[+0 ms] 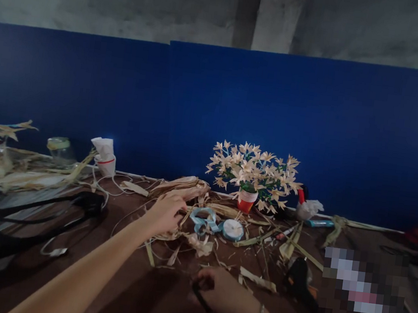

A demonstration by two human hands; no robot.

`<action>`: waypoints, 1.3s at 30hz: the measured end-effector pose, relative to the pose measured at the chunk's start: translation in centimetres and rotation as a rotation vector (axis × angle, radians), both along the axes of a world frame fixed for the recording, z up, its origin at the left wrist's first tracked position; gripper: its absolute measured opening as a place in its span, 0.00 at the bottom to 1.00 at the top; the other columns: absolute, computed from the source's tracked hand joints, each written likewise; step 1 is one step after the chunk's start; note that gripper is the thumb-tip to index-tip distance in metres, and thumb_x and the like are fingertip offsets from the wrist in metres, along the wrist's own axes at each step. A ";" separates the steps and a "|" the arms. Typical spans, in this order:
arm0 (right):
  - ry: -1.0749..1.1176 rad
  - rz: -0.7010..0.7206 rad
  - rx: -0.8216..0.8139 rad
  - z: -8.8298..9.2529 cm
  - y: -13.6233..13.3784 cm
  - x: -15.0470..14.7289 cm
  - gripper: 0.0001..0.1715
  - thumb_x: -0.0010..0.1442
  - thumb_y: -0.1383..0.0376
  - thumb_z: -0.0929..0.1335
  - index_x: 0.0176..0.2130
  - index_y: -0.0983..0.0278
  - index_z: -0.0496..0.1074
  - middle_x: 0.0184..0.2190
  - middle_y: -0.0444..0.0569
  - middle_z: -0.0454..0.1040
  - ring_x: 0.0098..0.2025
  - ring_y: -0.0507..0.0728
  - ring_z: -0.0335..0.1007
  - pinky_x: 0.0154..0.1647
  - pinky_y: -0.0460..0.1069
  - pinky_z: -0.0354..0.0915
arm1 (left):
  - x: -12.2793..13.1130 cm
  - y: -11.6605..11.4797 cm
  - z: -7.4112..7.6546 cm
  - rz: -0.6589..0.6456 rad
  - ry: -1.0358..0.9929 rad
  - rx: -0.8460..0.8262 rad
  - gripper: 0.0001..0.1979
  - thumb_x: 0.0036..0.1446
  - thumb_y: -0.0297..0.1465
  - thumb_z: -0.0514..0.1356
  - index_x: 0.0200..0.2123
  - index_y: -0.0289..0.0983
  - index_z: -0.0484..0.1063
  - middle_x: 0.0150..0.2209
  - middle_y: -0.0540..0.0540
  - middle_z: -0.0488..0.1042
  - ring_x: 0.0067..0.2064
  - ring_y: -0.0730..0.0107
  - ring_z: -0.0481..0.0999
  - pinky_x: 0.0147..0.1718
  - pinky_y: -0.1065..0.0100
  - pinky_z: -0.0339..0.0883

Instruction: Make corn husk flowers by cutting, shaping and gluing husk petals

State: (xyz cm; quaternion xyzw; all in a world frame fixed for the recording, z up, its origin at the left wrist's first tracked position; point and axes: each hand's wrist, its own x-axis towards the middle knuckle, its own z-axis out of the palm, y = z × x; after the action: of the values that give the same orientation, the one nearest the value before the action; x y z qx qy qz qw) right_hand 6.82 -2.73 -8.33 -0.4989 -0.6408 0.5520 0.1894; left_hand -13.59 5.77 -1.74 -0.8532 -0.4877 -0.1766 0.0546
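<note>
My left hand (167, 213) reaches to the front of a bundle of dried corn husks (182, 188), its fingers bent downward and apart over loose husk pieces. Whether a fingertip touches a strip cannot be made out. Nearer to me, my right hand (223, 291) is closed around a thin dark curved tool (201, 297); its kind is unclear in the dim light. Between and beyond the hands lie a loop of light-blue ribbon (203, 218) and a white-and-blue spool (232, 229). Behind them, cream husk flowers (247, 169) stand in a red paper cup (246, 200).
Husk scraps (258, 280) litter the brown table. A black glue gun (302, 282) lies to the right, near a blurred-out patch. On the left are a black bag or strap (12, 239), a white cable, a jar (59, 148) and a white-wrapped cup (105, 156). Blue panels (295, 106) close off the back.
</note>
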 end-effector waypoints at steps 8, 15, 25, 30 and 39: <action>-0.097 0.031 0.019 -0.4 -0.7 0.7 0.13 0.39 0.64 0.70 0.30 0.65 0.72 0.18 0.39 0.63 0.20 0.46 0.52 0.19 0.41 0.49 | 7.2 -2.4 -1.7 -0.174 0.171 -0.129 0.18 0.38 0.46 0.61 0.29 0.40 0.74 0.33 0.45 0.73 0.41 0.59 0.67 0.44 0.57 0.52; -0.021 0.030 -0.039 -0.2 -1.2 0.8 0.14 0.40 0.64 0.70 0.32 0.65 0.72 0.19 0.39 0.63 0.20 0.46 0.53 0.18 0.40 0.51 | 8.6 -1.2 -0.9 -0.102 0.100 -0.410 0.06 0.42 0.27 0.59 0.26 0.41 0.74 0.25 0.51 0.76 0.29 0.71 0.72 0.37 0.67 0.58; 0.050 0.036 0.007 -0.7 -1.0 1.3 0.14 0.40 0.63 0.70 0.31 0.65 0.73 0.20 0.39 0.65 0.20 0.46 0.54 0.19 0.40 0.52 | 11.8 3.1 1.1 -0.045 -0.471 -0.279 0.08 0.44 0.32 0.58 0.29 0.37 0.73 0.28 0.49 0.75 0.29 0.71 0.72 0.28 0.73 0.62; 0.018 -0.102 0.210 1.2 0.5 2.9 0.11 0.42 0.65 0.69 0.31 0.66 0.72 0.20 0.41 0.68 0.21 0.47 0.57 0.21 0.40 0.53 | 11.5 3.9 0.2 0.009 -0.668 -0.500 0.11 0.40 0.34 0.60 0.29 0.34 0.73 0.25 0.49 0.75 0.27 0.70 0.72 0.25 0.73 0.63; -0.467 -0.195 0.502 -0.2 1.9 2.3 0.14 0.43 0.69 0.65 0.33 0.64 0.74 0.28 0.51 0.76 0.30 0.55 0.69 0.28 0.44 0.56 | 14.4 3.4 -2.8 0.109 -0.713 -0.483 0.10 0.45 0.28 0.56 0.32 0.32 0.73 0.32 0.42 0.76 0.35 0.64 0.74 0.37 0.67 0.64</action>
State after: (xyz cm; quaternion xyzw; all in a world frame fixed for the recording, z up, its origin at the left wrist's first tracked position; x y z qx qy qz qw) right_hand 9.14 -0.86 -8.52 -0.6085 -0.7317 0.2277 0.2063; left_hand 0.76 9.13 -4.56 -0.7002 -0.5478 -0.3378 -0.3090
